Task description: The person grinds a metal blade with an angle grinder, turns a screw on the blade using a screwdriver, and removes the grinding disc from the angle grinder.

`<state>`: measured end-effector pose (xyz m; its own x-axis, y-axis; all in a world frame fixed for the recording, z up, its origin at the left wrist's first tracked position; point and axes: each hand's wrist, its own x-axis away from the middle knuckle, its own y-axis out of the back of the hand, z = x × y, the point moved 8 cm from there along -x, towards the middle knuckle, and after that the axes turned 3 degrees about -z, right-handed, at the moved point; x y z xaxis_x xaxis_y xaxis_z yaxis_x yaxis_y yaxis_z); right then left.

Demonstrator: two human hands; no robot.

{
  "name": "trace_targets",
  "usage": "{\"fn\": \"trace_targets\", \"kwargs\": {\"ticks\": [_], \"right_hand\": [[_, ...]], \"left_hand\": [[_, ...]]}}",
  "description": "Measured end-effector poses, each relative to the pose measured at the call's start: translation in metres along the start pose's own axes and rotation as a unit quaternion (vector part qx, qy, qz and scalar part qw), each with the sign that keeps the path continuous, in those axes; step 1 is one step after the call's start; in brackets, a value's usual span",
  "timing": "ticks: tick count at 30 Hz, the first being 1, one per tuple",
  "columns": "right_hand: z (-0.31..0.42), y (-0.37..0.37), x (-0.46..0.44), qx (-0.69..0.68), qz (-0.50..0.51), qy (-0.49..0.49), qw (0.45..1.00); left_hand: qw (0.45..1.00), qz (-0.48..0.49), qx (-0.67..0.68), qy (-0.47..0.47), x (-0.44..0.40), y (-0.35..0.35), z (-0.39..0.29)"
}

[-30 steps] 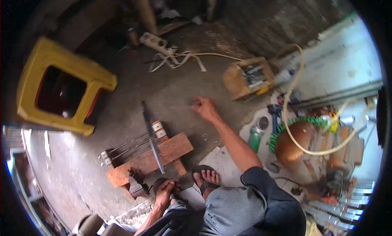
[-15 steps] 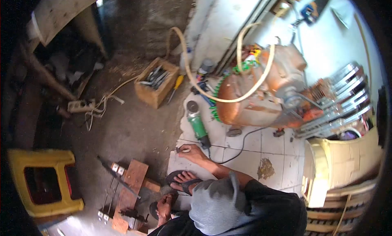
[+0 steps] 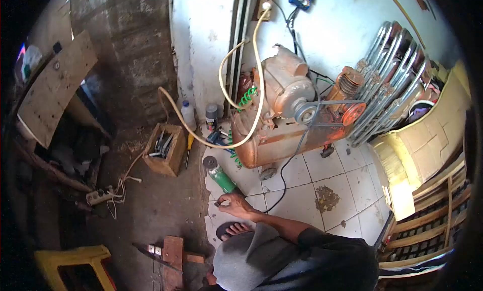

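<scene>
Neither of my hands shows in the head view. Below me sits or crouches another person in a grey cap (image 3: 244, 263) and a dark shirt (image 3: 322, 258), seen from above. That person's hand (image 3: 235, 206) is bent over the white tiles, with a small dark thing I cannot make out at its fingertips. Just above this hand lies a green angle grinder (image 3: 220, 177) with a dark disc. Below the hand is a foot in a dark sandal (image 3: 225, 230). The cap and body hide most of the other hand. A reddish-brown board (image 3: 173, 263) with a dark blade-like strip lies on the floor.
A rusty air compressor (image 3: 282, 135) stands by the wall, with a pale hose (image 3: 201, 138) looping over it. Beside it are a wooden tool box (image 3: 173, 162), a yellow screwdriver (image 3: 189, 145), a spray can (image 3: 211, 117), an extension socket (image 3: 100, 196) and a yellow frame (image 3: 75, 256).
My view has shifted, so the floor things sit lower and further left. The person's cap now covers more of the lower hand; the upper hand still bends near the grinder.
</scene>
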<state>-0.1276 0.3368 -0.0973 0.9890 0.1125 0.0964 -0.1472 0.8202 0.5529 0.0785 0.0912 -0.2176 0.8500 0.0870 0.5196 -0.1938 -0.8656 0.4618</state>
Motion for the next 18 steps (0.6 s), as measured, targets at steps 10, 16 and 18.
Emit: {"fn": "trace_targets", "kwargs": {"ticks": [10, 16, 18], "right_hand": [[0.099, 0.132, 0.052, -0.015, -0.139, 0.167, 0.976], [0.196, 0.425, 0.099, 0.172, -0.592, 0.234, 0.752], [0.162, 0.523, 0.072, 0.143, -0.649, 0.146, 0.733]], "left_hand": [[0.999, -0.021, -0.004, -0.026, -0.055, 0.020, -0.061], [0.999, -0.025, -0.015, -0.036, -0.078, 0.010, -0.094], [0.999, -0.028, -0.018, -0.032, -0.079, 0.009, -0.102]]}}
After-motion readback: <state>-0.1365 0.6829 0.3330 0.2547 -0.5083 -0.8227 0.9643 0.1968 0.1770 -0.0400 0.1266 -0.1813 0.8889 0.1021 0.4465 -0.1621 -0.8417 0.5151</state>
